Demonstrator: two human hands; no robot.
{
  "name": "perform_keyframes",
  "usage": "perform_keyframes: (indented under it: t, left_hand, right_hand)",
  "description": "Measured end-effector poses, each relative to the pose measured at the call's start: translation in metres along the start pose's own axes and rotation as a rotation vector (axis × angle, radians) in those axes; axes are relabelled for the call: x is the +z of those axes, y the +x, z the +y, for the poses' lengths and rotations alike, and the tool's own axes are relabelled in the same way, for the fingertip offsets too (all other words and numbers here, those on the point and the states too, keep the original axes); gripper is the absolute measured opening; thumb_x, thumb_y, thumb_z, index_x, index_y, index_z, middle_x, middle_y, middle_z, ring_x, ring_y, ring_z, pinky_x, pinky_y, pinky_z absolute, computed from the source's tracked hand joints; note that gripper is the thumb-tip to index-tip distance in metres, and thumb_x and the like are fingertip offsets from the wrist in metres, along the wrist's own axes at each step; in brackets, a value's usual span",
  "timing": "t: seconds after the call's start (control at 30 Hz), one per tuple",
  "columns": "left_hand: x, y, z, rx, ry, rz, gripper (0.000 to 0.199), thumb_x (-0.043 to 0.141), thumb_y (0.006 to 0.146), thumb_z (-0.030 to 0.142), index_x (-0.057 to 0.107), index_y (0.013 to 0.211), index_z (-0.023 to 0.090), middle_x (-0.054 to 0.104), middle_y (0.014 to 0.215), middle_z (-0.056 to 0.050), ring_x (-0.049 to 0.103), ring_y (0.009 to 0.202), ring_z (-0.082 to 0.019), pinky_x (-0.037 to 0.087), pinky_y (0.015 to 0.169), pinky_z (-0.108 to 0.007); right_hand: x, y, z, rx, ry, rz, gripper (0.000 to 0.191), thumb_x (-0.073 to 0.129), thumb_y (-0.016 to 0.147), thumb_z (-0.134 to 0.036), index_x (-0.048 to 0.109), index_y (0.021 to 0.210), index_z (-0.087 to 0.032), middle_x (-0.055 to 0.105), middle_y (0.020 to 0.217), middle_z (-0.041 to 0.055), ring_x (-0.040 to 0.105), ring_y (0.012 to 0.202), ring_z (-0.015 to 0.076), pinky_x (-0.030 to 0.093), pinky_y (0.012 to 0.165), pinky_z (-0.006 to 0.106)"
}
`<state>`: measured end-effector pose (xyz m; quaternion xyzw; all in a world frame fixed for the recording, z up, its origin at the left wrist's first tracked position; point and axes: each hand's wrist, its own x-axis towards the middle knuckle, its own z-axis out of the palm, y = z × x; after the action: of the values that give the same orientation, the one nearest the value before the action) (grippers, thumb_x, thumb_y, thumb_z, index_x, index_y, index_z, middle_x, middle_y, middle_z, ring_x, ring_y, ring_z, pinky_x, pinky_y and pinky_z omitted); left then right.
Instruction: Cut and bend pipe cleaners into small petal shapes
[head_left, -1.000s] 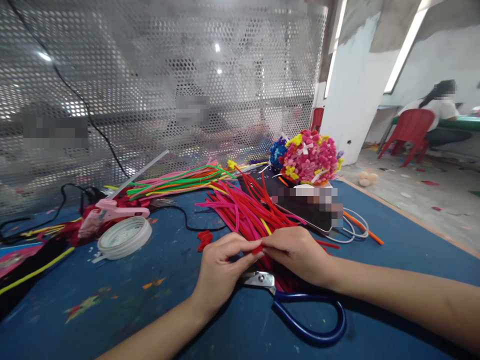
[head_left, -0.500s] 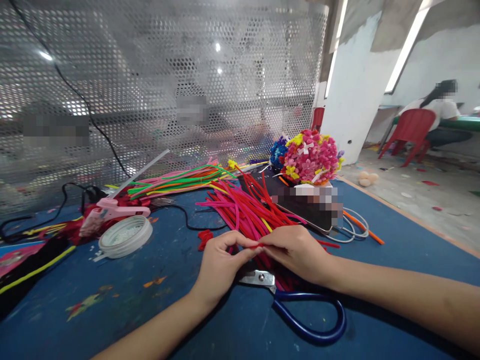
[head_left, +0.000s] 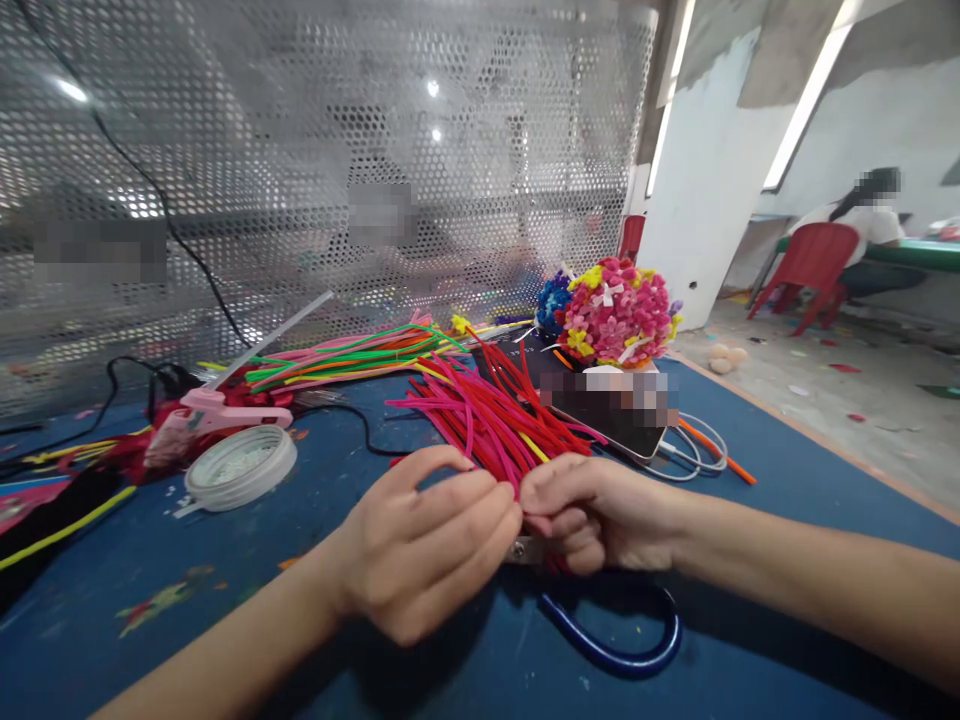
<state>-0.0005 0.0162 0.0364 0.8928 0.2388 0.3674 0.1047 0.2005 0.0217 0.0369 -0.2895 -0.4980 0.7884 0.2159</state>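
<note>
My left hand (head_left: 435,540) and my right hand (head_left: 592,510) meet at the fingertips above the blue table (head_left: 300,640). Both are closed in a pinch, and whatever lies between the fingers is hidden. Behind them spreads a pile of red and magenta fuzzy stems (head_left: 480,410). Scissors with a blue handle (head_left: 637,665) lie beneath my hands, their metal part mostly covered.
At left are a pink glue gun (head_left: 232,412) and a round white container (head_left: 240,468). Green and pink stems (head_left: 345,360) lie at the back, beside a phone (head_left: 615,420) and a pink flower bouquet (head_left: 619,315). A person (head_left: 862,220) sits far right.
My left hand has turned, its back now facing the camera and its fingers stretched toward the right hand. My right fingers have curled in more. The red piece between the fingertips is no longer visible.
</note>
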Motion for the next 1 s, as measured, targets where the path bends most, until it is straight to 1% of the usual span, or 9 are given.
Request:
perform_keyframes:
  t: [0.07,0.17,0.3,0.43,0.53,0.63,0.8,0.9,1.0]
  left_hand:
    - [-0.002,-0.003,0.005,0.016,0.029,0.045,0.024,0.048,0.086,0.024,0.066,0.100,0.034,0.070,0.100,-0.001,0.062,0.096,-0.020,0.033,0.100,-0.044]
    - [-0.001,0.007,0.004,-0.048,-0.053,-0.011,0.020,0.053,0.082,0.022,0.067,0.093,0.030,0.071,0.093,-0.002,0.063,0.091,-0.019,0.040,0.094,-0.040]
    - [0.000,0.030,0.002,-0.631,-0.588,-0.103,0.022,0.061,0.072,0.029,0.063,0.091,0.019,0.066,0.088,-0.006,0.062,0.078,-0.018,0.050,0.068,-0.029]
    - [0.000,0.036,0.008,-1.148,-1.337,-0.392,0.041,0.047,0.076,0.051,0.060,0.078,0.012,0.062,0.072,-0.006,0.060,0.059,-0.013,0.048,0.047,-0.022]
    - [0.001,0.033,0.013,-1.331,-1.423,-0.549,0.036,0.050,0.076,0.044,0.059,0.068,0.011,0.058,0.060,-0.003,0.054,0.046,-0.008,0.042,0.037,-0.016]
    - [0.002,0.032,0.016,-1.328,-1.370,-0.538,0.020,0.055,0.073,0.030,0.059,0.066,0.012,0.055,0.056,0.001,0.049,0.041,-0.006,0.038,0.032,-0.012]
    - [0.008,0.029,0.016,-1.166,-1.187,-0.515,0.022,0.054,0.072,0.032,0.055,0.060,0.014,0.049,0.049,0.003,0.041,0.038,-0.005,0.032,0.032,-0.013]
    - [0.010,0.027,0.012,-0.997,-1.053,-0.427,0.021,0.054,0.071,0.032,0.050,0.058,0.016,0.043,0.046,0.005,0.035,0.036,-0.004,0.028,0.035,-0.015]
    - [0.005,0.027,0.006,-0.683,-0.759,-0.392,0.021,0.050,0.075,0.029,0.053,0.059,0.017,0.046,0.051,0.003,0.039,0.043,-0.007,0.031,0.042,-0.019]
  right_hand:
    - [0.003,0.000,0.001,0.107,0.173,-0.113,0.015,0.047,0.072,-0.023,0.041,0.059,-0.017,0.017,0.044,-0.0109,0.008,0.040,0.0044,0.010,0.037,0.016]
    - [0.003,0.002,0.003,-0.044,0.023,0.074,0.014,0.043,0.073,-0.022,0.040,0.060,-0.018,0.020,0.044,-0.0099,0.012,0.038,0.0048,0.014,0.036,0.017]
    - [-0.006,0.000,0.001,-0.669,-0.914,0.415,0.018,0.042,0.079,-0.018,0.046,0.061,-0.017,0.040,0.054,-0.0035,0.035,0.050,0.0078,0.029,0.049,0.022]
    - [-0.018,-0.008,-0.004,-1.199,-1.768,0.286,0.023,0.040,0.087,-0.018,0.051,0.067,-0.018,0.046,0.058,-0.0003,0.039,0.055,0.0114,0.028,0.050,0.027]
    - [-0.019,-0.013,-0.008,-1.388,-2.064,0.169,0.021,0.043,0.088,-0.019,0.057,0.073,-0.019,0.048,0.058,-0.0001,0.040,0.054,0.0116,0.026,0.047,0.029]
    - [-0.017,-0.015,-0.010,-1.452,-2.161,0.138,0.021,0.045,0.087,-0.021,0.060,0.073,-0.019,0.050,0.060,-0.0001,0.042,0.054,0.0110,0.028,0.046,0.029]
    - [-0.016,-0.013,-0.005,-1.354,-2.093,0.135,0.025,0.040,0.090,-0.021,0.058,0.073,-0.020,0.048,0.057,0.0002,0.042,0.055,0.0119,0.028,0.049,0.029]
    - [-0.013,-0.010,-0.001,-1.214,-1.784,0.218,0.027,0.037,0.089,-0.019,0.053,0.068,-0.018,0.047,0.056,0.0006,0.040,0.056,0.0121,0.030,0.051,0.027]
    - [-0.003,-0.010,0.002,-1.034,-1.369,0.276,0.022,0.040,0.085,-0.017,0.050,0.066,-0.018,0.047,0.058,-0.0007,0.040,0.057,0.0098,0.033,0.054,0.023]
